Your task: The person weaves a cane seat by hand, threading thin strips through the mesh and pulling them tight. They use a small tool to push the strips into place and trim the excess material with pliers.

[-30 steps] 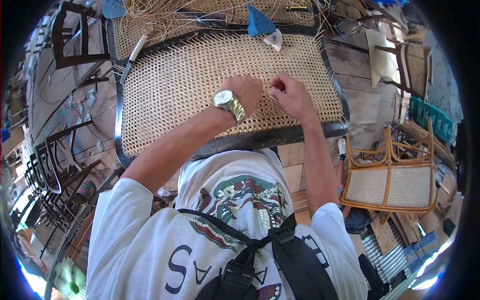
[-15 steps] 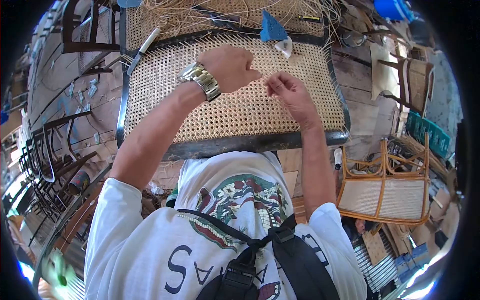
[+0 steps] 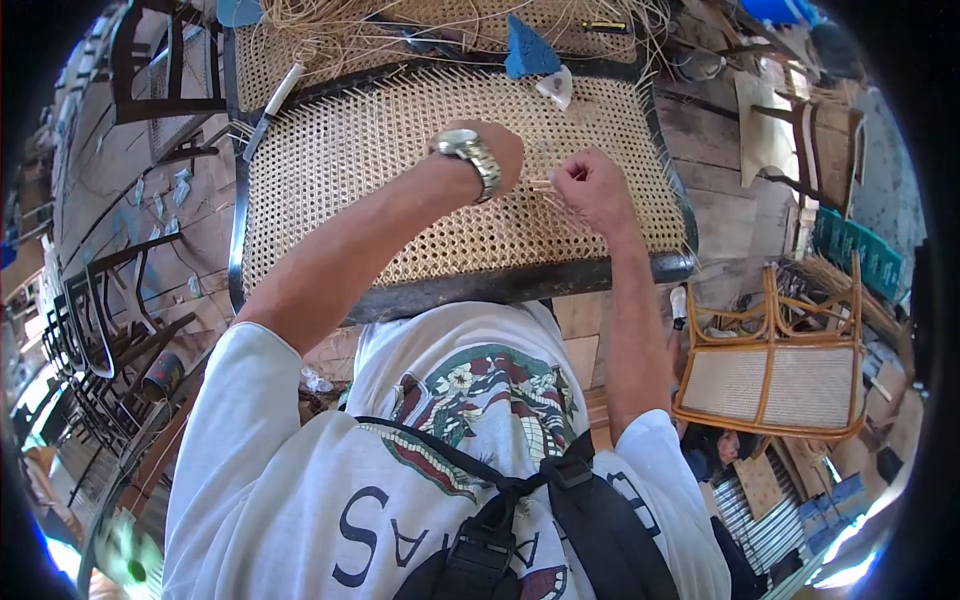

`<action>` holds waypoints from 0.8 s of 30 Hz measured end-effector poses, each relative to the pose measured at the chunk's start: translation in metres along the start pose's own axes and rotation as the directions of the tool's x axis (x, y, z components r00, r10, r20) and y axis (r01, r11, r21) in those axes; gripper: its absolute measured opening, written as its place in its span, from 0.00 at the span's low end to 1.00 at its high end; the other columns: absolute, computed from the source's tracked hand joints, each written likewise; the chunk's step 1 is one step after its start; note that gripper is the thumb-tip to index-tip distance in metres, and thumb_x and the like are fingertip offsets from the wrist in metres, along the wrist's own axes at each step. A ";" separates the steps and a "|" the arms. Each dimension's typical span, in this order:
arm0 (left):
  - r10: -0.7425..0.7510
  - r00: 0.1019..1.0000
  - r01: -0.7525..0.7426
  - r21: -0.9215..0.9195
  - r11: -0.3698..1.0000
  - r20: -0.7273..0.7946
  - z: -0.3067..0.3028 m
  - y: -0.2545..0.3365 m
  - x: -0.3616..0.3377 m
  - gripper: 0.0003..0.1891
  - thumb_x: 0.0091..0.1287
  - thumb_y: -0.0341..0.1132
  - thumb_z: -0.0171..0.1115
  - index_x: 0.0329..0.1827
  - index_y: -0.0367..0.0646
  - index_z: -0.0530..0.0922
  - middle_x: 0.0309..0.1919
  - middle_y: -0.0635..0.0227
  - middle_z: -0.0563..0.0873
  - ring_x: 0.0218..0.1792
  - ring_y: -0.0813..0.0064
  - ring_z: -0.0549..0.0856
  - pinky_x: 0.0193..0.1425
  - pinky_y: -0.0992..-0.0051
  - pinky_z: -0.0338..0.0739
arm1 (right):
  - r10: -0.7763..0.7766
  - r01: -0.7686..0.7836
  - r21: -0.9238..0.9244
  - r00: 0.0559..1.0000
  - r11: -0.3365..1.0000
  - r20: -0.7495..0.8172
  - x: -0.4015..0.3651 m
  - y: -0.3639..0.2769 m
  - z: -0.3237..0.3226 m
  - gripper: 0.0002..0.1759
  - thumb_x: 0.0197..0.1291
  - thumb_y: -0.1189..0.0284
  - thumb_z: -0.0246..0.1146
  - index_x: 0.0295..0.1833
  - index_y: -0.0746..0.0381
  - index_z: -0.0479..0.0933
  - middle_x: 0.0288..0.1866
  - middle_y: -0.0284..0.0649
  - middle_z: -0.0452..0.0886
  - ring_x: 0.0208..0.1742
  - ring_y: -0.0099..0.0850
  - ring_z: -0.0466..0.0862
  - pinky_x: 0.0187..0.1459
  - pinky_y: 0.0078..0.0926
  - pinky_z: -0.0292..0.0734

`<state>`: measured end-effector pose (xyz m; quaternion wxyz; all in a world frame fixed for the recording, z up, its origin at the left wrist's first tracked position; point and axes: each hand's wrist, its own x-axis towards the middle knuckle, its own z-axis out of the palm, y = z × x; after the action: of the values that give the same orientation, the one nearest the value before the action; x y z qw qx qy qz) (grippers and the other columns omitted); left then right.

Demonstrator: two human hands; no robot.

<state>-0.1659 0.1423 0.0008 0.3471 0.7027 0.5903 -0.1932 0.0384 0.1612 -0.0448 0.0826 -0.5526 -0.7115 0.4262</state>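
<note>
— What do the fingers have hold of?

— The right hand (image 3: 590, 185) is curled tight, thumb and forefinger pinched on one thin cane strand (image 3: 541, 184) that runs leftward toward the left hand (image 3: 497, 150). That hand's fingers are turned away behind the knuckles, so I cannot tell how far they are closed or whether they grip the strand.

— And where is the strand?

— Just above the caned seat panel (image 3: 400, 200), between the two hands, right of its middle. The panel is pale open hexagonal mesh in a dark rounded frame.

— Anything on the wrist?

— One metal wristwatch (image 3: 466, 150) with a link band, on the left.

— Further out?

— At the panel's far edge, one blue wedge (image 3: 524, 50) and one white scrap (image 3: 556, 86), touching the weave. One white-handled tool (image 3: 268, 106) lies on the far left corner. Beyond, a tangle of loose cane strands (image 3: 330, 20).

— Containers?

— One tin can (image 3: 161, 376) lying on its side at the left; its contents are hidden.

— Other furniture?

— One rattan chair (image 3: 775, 365) with a woven seat, well apart to the right.
</note>
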 end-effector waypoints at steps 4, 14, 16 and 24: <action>0.025 0.999 -0.020 0.121 0.992 -0.040 -0.004 0.018 0.007 0.13 0.68 0.36 0.58 0.43 0.40 0.88 0.36 0.53 0.91 0.38 0.58 0.92 0.39 0.59 0.87 | 0.027 -0.028 0.038 0.999 0.999 0.040 -0.001 -0.003 -0.004 0.13 0.55 0.66 0.71 0.33 0.68 0.83 0.40 0.48 0.82 0.38 0.39 0.84 0.44 0.34 0.79; -0.164 0.968 0.094 -0.330 0.939 -0.191 0.046 0.006 -0.010 0.18 0.71 0.45 0.59 0.40 0.40 0.88 0.37 0.48 0.90 0.41 0.53 0.91 0.44 0.60 0.85 | -0.098 0.108 -0.144 0.993 0.984 0.073 0.000 -0.010 0.014 0.12 0.56 0.66 0.71 0.35 0.66 0.85 0.41 0.48 0.81 0.43 0.44 0.84 0.48 0.39 0.79; -0.147 0.982 0.093 -0.373 0.923 -0.118 0.032 0.001 -0.006 0.21 0.71 0.49 0.60 0.41 0.39 0.88 0.37 0.48 0.90 0.41 0.53 0.91 0.45 0.59 0.85 | -0.076 0.087 -0.119 0.992 0.989 0.099 -0.006 -0.013 0.014 0.11 0.56 0.67 0.70 0.35 0.66 0.85 0.42 0.47 0.81 0.43 0.44 0.84 0.48 0.39 0.79; -0.042 0.996 0.032 -0.138 0.990 -0.073 0.019 -0.071 0.016 0.27 0.71 0.62 0.57 0.30 0.45 0.80 0.24 0.69 0.78 0.25 0.77 0.75 0.28 0.71 0.74 | -0.277 0.276 -0.016 0.961 0.961 -0.004 -0.019 -0.004 0.017 0.06 0.55 0.73 0.69 0.35 0.65 0.84 0.43 0.45 0.83 0.45 0.41 0.83 0.52 0.36 0.78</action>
<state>-0.2282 0.1439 -0.0418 0.3682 0.6729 0.6279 -0.1317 0.0323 0.1364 -0.0459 0.1394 -0.4498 -0.7845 0.4035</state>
